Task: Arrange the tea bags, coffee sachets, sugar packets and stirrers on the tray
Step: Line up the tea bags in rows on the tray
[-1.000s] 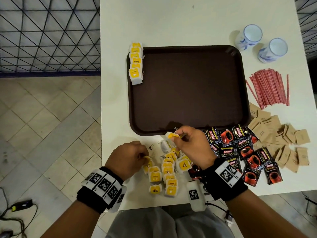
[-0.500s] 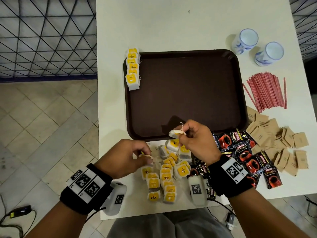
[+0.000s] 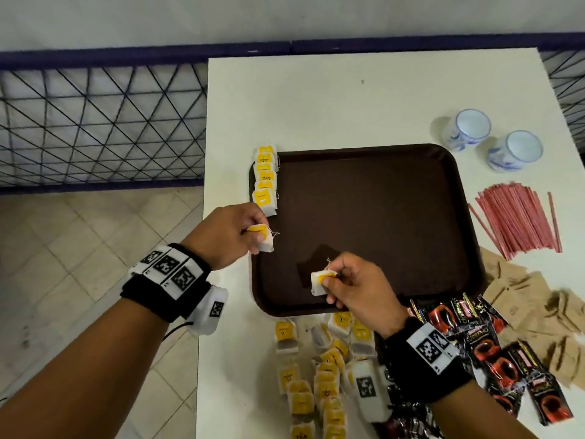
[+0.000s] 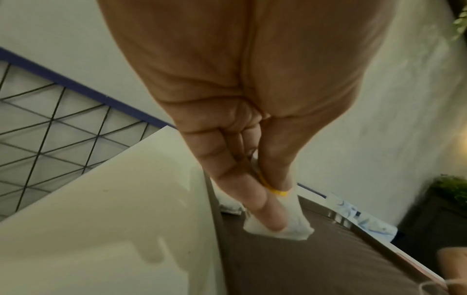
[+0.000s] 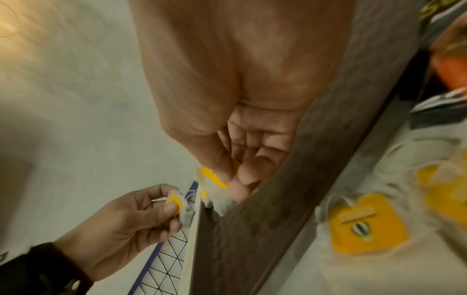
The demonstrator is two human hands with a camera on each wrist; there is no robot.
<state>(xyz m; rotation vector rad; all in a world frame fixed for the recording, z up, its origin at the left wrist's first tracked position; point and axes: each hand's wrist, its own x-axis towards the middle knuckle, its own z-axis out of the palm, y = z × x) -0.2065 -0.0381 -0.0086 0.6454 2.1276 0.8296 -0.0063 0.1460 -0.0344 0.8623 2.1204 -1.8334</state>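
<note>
1. The left hand (image 3: pixel 229 236) pinches one tea bag (image 3: pixel 262 239) over the brown tray's (image 3: pixel 380 223) 9 o'clock edge.
2. A row of tea bags (image 3: pixel 265 179) lies at the tray's 10 o'clock corner, just above that hand.
3. The right hand (image 3: pixel 357 289) pinches another tea bag (image 3: pixel 320 282) over the tray near 7 o'clock.
4. More loose tea bags (image 3: pixel 319 372) sit on the white table (image 3: pixel 316 106) at 6 o'clock.
5. Coffee sachets (image 3: pixel 493 346), sugar packets (image 3: pixel 538 308) and red stirrers (image 3: pixel 516 220) lie on the table at 3 to 5 o'clock.

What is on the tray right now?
A row of tea bags lies along the left rim of the tray. The rest looks bare, except where the right hand covers it.
</note>
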